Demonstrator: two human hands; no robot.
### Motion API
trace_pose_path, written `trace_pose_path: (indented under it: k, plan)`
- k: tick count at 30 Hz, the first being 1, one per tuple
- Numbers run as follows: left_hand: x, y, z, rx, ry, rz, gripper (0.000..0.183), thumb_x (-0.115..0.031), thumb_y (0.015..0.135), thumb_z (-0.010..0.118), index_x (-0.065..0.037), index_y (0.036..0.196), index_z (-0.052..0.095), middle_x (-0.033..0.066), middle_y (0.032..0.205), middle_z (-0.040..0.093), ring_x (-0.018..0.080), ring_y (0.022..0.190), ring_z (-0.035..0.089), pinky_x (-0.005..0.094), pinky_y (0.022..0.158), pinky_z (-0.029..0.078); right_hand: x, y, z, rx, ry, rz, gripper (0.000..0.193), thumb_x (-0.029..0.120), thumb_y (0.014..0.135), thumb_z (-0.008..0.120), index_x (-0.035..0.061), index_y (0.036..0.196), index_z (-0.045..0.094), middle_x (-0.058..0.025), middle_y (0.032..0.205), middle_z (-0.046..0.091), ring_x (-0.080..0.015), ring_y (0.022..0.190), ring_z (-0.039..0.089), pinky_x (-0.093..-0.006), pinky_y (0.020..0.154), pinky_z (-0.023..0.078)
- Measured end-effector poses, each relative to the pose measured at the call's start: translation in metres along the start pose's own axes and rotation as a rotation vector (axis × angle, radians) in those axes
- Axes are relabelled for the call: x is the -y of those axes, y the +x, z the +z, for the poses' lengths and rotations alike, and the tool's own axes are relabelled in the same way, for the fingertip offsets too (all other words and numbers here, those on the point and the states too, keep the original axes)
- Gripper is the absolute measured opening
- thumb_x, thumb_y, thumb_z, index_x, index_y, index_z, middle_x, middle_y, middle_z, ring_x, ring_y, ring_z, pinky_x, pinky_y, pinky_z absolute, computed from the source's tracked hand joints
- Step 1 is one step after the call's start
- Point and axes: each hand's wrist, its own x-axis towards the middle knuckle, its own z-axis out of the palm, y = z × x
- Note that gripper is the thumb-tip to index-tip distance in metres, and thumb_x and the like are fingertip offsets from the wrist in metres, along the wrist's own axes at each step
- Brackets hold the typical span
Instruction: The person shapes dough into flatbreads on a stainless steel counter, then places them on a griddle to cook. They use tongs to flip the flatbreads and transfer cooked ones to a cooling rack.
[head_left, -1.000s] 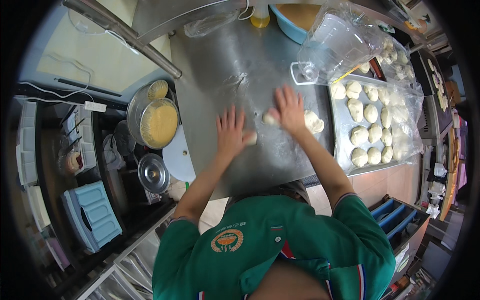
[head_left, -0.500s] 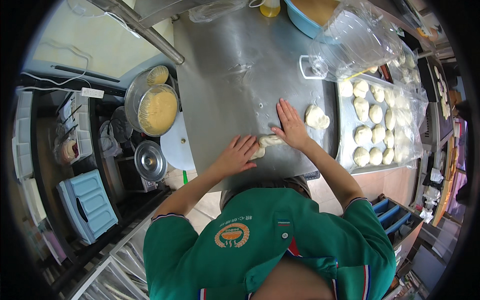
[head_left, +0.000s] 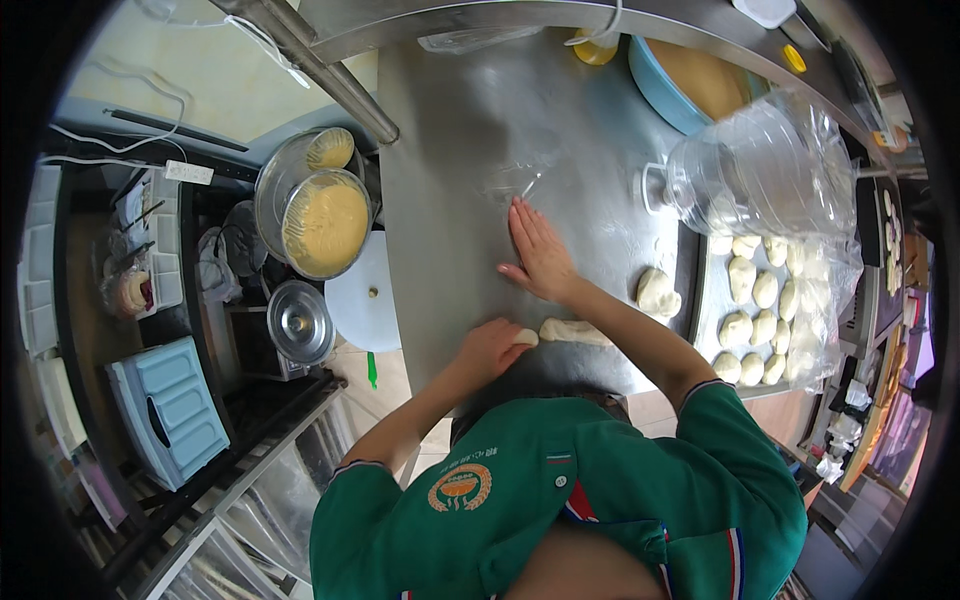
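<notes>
My left hand (head_left: 490, 350) is closed on a small piece of dough (head_left: 525, 337) near the table's front edge; its fingers hide most of the piece. Just to the right lies a flattened strip of dough (head_left: 572, 332), its right end partly covered by my right forearm. My right hand (head_left: 541, 254) is farther forward with fingers stretched out over the bare metal worktable (head_left: 450, 220), holding nothing. A rounded lump of dough (head_left: 657, 293) sits on the table right of that forearm.
On the right, a tray (head_left: 712, 330) carries several dough balls under clear plastic. Behind it lies a large clear plastic bottle (head_left: 765, 165), near a blue basin (head_left: 665, 90). At left stand a bowl of yellow mixture (head_left: 327, 225) and a metal lid (head_left: 301, 322).
My right hand has moved forward and left, off the dough strip. My left hand has gone from lying flat over dough to closing round a piece. The view has shifted slightly.
</notes>
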Motion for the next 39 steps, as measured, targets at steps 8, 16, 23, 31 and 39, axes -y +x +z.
trace_pose_path:
  k: [8,16,23,31,39]
  plan:
    - [0.008,0.005,-0.068,-0.487,-1.097,-0.796,0.026,-0.023,0.096,0.058,-0.004,0.115,0.059,0.0111,0.081,0.064,0.0187,0.059,0.057,0.0304,0.056,0.047,-0.026,0.020,-0.079,-0.425,0.143,0.022,0.057,0.009,0.090,0.061,0.0000,0.143,0.043,-0.0244,0.141,0.050,-0.0426,0.127,0.049,-0.0449,0.110,0.038]
    - [0.007,0.013,-0.043,-0.361,0.570,-0.058,0.045,-0.032,0.089,0.067,-0.009,0.126,0.057,0.0104,0.098,0.061,0.0268,0.080,0.060,0.0360,0.069,0.049,0.026,-0.138,-0.042,0.285,-0.096,-0.139,0.067,0.036,0.081,0.074,0.0042,0.135,0.051,-0.0159,0.135,0.051,-0.0355,0.123,0.050,-0.0452,0.099,0.044]
    - [0.050,0.066,-0.058,-0.432,0.122,-0.297,0.037,-0.029,0.091,0.066,-0.008,0.121,0.058,0.0140,0.103,0.065,0.0364,0.086,0.064,0.0448,0.070,0.052,-0.013,-0.041,-0.064,-0.201,0.358,0.343,0.031,0.019,0.092,0.066,0.0038,0.118,0.060,-0.0221,0.097,0.067,-0.0399,0.089,0.066,-0.0436,0.076,0.054]
    - [0.070,0.225,-0.172,-0.509,0.685,0.045,0.042,-0.027,0.090,0.066,-0.007,0.126,0.056,0.0163,0.119,0.060,0.0364,0.110,0.057,0.0468,0.091,0.047,-0.002,0.085,-0.128,-0.367,-0.403,0.086,0.071,0.029,0.081,0.075,0.0046,0.140,0.044,-0.0190,0.128,0.055,-0.0366,0.111,0.057,-0.0453,0.097,0.045]
    - [0.063,0.166,-0.099,-0.354,0.338,0.059,0.043,-0.020,0.089,0.067,-0.003,0.127,0.056,0.0168,0.124,0.059,0.0370,0.112,0.056,0.0461,0.096,0.045,-0.053,-0.181,-0.089,-0.123,-0.510,0.406,0.071,0.044,0.078,0.073,0.0103,0.136,0.050,-0.0157,0.136,0.049,-0.0358,0.121,0.051,-0.0496,0.099,0.043]
